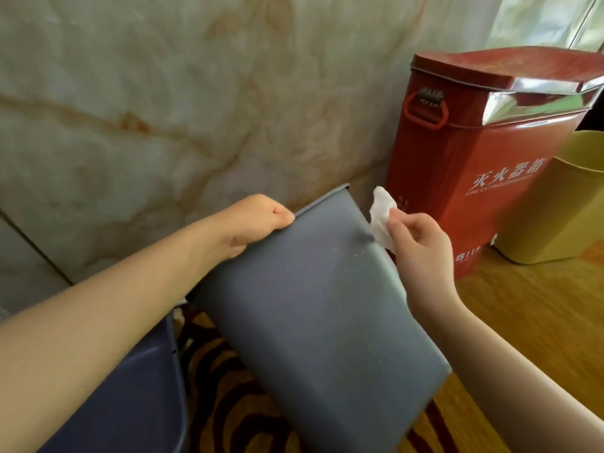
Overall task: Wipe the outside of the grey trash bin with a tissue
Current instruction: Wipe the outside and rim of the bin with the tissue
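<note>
The grey trash bin [313,308] is tipped over at an angle in the middle of the view, one broad side facing up with small pale specks on it. My left hand [251,225] grips the bin's far upper edge near its left corner. My right hand [421,248] pinches a crumpled white tissue [380,215] against the bin's right edge near the far corner. Which end of the bin is the opening is hidden from here.
A red fire extinguisher box [483,165] stands against the marble wall [147,109], close behind my right hand. A yellow bin [555,204] sits to its right on the wooden floor [529,308]. A dark blue object [130,393] and a striped rug [235,413] lie below left.
</note>
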The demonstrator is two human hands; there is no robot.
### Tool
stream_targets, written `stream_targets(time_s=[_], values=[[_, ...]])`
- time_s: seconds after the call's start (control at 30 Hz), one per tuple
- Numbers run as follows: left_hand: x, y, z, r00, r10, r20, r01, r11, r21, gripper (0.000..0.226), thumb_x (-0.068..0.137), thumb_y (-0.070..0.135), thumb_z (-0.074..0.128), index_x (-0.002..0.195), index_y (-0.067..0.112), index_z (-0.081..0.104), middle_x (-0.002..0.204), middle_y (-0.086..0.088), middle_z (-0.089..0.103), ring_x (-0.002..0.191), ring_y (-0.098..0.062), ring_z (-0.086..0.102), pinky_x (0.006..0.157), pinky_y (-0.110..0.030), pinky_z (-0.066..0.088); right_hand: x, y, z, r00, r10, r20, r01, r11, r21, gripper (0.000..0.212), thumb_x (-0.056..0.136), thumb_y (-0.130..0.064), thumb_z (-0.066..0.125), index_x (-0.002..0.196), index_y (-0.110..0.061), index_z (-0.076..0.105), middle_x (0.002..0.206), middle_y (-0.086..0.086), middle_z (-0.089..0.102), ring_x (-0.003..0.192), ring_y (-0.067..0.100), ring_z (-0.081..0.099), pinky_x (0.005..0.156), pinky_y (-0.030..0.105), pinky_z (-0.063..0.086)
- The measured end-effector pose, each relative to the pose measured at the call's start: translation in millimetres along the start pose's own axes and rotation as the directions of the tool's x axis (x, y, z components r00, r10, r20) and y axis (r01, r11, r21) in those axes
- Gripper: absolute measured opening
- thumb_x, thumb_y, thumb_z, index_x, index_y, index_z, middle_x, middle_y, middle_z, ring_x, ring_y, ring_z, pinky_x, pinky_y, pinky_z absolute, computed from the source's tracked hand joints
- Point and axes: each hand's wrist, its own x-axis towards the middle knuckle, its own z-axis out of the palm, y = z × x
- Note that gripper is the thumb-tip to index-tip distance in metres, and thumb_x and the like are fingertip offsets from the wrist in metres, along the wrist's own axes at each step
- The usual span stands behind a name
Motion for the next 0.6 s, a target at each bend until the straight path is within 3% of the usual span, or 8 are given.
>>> stream_targets(time_s=[0.1,0.17,0.27,0.4,0.5,0.6], values=[[-8.2,-13.7,9.9,0.995,-0.089,0.051,0.096,0.981,-0.169,0.023,0.09,0.011,0.05,0.075,0.006,0.067,0.072,-0.009,0.063,0.056,-0.013,0.059,0.066,-0.027,0.05,1.9,2.7,18.3,0.978,-0.147,0.148,0.175,0.964,-0.199,0.01,0.09,-0.018,0.052,0.084,-0.013,0.059,0.11,-0.003,0.065,0.094,0.016,0.058,0.078,0.034,0.045],[-10.7,-25.2,15.5,0.989,-0.116,0.089,0.134,0.964,-0.228,0.024,0.091,0.01,0.048,0.081,0.0,0.067,0.073,-0.011,0.063,0.058,-0.015,0.058,0.064,-0.027,0.049,-1.4,12.3,27.1,0.932,-0.22,0.289,0.304,0.907,-0.292,0.017,0.094,-0.017,0.049,0.092,-0.006,0.061,0.101,0.009,0.065,0.097,0.027,0.054,0.076,0.032,0.037],[-12.7,-45.4,21.9,0.983,-0.153,0.098,0.175,0.942,-0.288,0.023,0.092,0.009,0.046,0.088,-0.002,0.065,0.078,-0.011,0.062,0.067,-0.018,0.057,0.067,-0.029,0.048,-6.7,26.4,32.7,0.849,-0.272,0.452,0.442,0.835,-0.327,0.021,0.096,-0.013,0.044,0.105,-0.008,0.062,0.089,0.011,0.057,0.091,0.028,0.05,0.065,0.026,0.028],[-10.0,-70.3,27.1,0.975,-0.199,0.099,0.222,0.893,-0.393,0.023,0.093,0.009,0.047,0.1,-0.003,0.065,0.081,-0.009,0.067,0.072,-0.019,0.061,0.075,-0.031,0.051,3.5,47.3,44.1,0.757,-0.322,0.568,0.612,0.652,-0.447,0.033,0.09,-0.013,0.055,0.123,-0.012,0.054,0.121,0.009,0.057,0.109,0.027,0.045,0.091,0.033,0.036],[-6.7,-87.1,28.9,0.966,-0.231,0.118,0.259,0.838,-0.48,0.022,0.092,0.005,0.046,0.082,0.005,0.066,0.059,0.001,0.07,0.054,-0.01,0.065,0.058,-0.023,0.054,1.8,66.0,62.8,0.703,-0.349,0.619,0.686,0.561,-0.463,0.038,0.091,-0.013,0.053,0.129,-0.007,0.051,0.133,0.011,0.051,0.116,0.033,0.043,0.1,0.041,0.036],[-5.4,-106.5,33.1,0.95,-0.282,0.131,0.305,0.759,-0.576,0.025,0.091,0.003,0.046,0.077,0.009,0.066,0.055,0.002,0.071,0.049,-0.008,0.066,0.052,-0.021,0.055,-4.8,83.2,77.6,0.677,-0.306,0.67,0.7,0.548,-0.457,0.04,0.097,-0.014,0.042,0.137,-0.006,0.041,0.145,0.012,0.039,0.126,0.032,0.036,0.108,0.039,0.027]])
